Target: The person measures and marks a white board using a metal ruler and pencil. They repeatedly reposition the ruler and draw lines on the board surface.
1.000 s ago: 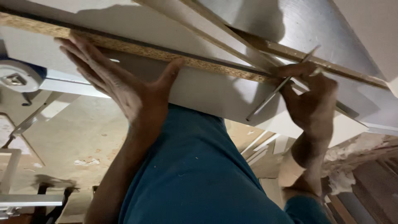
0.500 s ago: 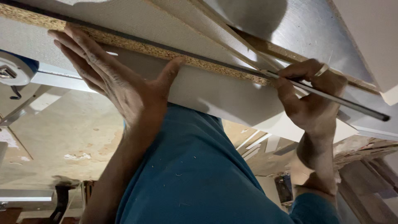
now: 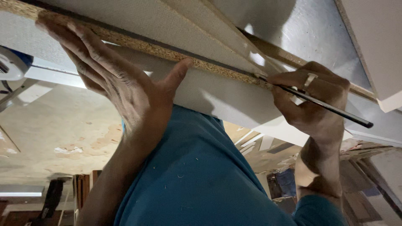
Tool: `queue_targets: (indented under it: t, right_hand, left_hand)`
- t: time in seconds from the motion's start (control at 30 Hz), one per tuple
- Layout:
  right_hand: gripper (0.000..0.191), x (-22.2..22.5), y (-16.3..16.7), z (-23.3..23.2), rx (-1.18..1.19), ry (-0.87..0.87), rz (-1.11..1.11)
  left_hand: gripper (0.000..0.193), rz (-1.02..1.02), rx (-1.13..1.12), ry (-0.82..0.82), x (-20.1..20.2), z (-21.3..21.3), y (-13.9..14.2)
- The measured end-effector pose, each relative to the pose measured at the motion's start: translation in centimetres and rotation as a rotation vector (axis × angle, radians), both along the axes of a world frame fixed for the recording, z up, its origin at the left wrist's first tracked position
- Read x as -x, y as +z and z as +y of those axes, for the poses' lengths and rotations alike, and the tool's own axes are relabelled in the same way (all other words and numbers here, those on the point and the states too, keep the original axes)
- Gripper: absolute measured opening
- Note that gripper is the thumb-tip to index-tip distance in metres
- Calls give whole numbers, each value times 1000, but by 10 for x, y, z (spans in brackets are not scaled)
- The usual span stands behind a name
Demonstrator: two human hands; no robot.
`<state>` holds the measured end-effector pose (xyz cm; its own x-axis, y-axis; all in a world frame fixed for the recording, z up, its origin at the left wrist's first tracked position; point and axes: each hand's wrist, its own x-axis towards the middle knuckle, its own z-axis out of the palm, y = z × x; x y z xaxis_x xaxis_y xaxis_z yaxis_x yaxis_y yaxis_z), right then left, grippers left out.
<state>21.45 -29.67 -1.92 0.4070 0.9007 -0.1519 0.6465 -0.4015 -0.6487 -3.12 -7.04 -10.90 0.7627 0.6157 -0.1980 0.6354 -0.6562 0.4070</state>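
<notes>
My left hand [image 3: 113,79] lies flat with spread fingers on a white particle board panel [image 3: 217,94], the thumb against its raw chipboard edge [image 3: 167,51]. My right hand [image 3: 312,100] is closed around a thin dark pencil [image 3: 331,108], its tip touching the raw edge near the middle of the board. A ring shows on one finger of the right hand. A second white panel [image 3: 167,21] lies along the far side of the raw edge.
Another white board corner [image 3: 377,46] reaches in at the upper right over a grey surface [image 3: 301,29]. A round white and blue tool part [image 3: 12,62] sits at the left. Offcuts and scrap boards [image 3: 259,144] lie on the dusty floor below.
The right hand has turned the pencil from upright to low and slanted, bringing its tip down onto the board's raw edge. The left hand stays pressed on the panel.
</notes>
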Motion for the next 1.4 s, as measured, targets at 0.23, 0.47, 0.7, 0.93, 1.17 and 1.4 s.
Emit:
queue_targets:
  t: [0.23,0.47,0.7,0.93,1.17,1.4]
  right_hand:
    - [16,-13,13,12,26,204,-203]
    - [20,-5,-4,0,-58,201,-122]
    - [7,-14,17,-21,173,153,-125]
    - [11,-4,3,-2,43,-206,185]
    - [17,-3,-28,118,-252,-165,370]
    - [20,2,-38,174,-227,-24,294]
  left_hand:
    - [141,37,23,-19,7,1,1]
    - [139,4,22,-25,6,2,3]
    - [141,26,26,9,3,0,-3]
    - [150,15,54,152,-25,-5,3]
    - [159,-27,145,236,-65,13,22]
    - [153,-130,142,276,-78,21,39]
